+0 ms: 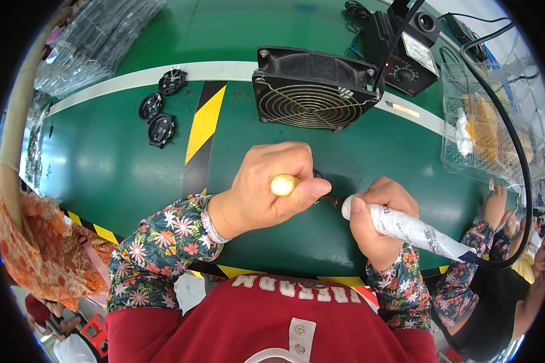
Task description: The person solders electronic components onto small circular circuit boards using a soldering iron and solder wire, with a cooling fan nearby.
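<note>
My left hand [266,187] is curled into a fist on the green bench [103,163], gripping a small yellowish rod-shaped piece [283,184] whose end shows between thumb and fingers. My right hand [375,221] grips the white-wrapped handle of a soldering iron [406,227]. The iron's dark tip [332,199] points left and meets the left fist; the contact spot is hidden by the fingers. A black cable [515,151] runs from the handle up to the right.
A black square fan [312,91] stands behind the hands, with a black soldering station [406,51] at the back right. Three black round parts [158,115] lie at the left, clear plastic trays [97,36] at the far left. Another person's hand [496,206] and a clear box [484,133] are at right.
</note>
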A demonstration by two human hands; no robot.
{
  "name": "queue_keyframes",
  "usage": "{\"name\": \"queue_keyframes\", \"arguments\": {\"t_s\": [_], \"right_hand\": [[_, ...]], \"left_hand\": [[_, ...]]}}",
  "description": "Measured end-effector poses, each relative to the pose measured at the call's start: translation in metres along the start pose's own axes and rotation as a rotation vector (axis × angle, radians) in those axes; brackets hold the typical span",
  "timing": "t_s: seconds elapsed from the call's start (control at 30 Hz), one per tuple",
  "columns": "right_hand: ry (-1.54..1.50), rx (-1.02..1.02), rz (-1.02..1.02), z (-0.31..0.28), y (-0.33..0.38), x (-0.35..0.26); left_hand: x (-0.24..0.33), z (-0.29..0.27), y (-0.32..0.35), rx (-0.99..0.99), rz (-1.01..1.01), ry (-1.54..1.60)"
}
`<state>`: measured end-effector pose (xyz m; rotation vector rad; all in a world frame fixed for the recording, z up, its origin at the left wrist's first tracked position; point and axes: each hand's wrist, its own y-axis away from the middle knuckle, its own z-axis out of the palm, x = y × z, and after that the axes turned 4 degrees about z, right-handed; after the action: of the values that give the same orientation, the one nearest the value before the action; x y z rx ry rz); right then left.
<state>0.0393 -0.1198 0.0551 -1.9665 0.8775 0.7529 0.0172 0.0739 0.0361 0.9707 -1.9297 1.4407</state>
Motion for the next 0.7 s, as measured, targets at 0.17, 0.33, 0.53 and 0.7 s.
{"name": "queue_keyframes", "arguments": {"t_s": [0.17,0.33,0.53,0.7], "right_hand": [[-0.007,-0.016,0.009,0.0,0.002,0.0],[-0.001,-0.057,-0.012,-0.002,0.0,-0.001],[0.042,-0.12,-0.163,-0.002,-0.007,-0.004],[0.05,-0.154,-0.254,-0.002,-0.009,-0.005]], "left_hand": [[0.0,-0.001,0.001,-0.007,-0.012,0.001],[0.001,0.0,0.0,-0.011,-0.011,0.0],[0.002,-0.001,-0.001,-0.021,-0.025,0.001],[0.002,-0.001,-0.002,-0.018,-0.019,-0.002]]}}
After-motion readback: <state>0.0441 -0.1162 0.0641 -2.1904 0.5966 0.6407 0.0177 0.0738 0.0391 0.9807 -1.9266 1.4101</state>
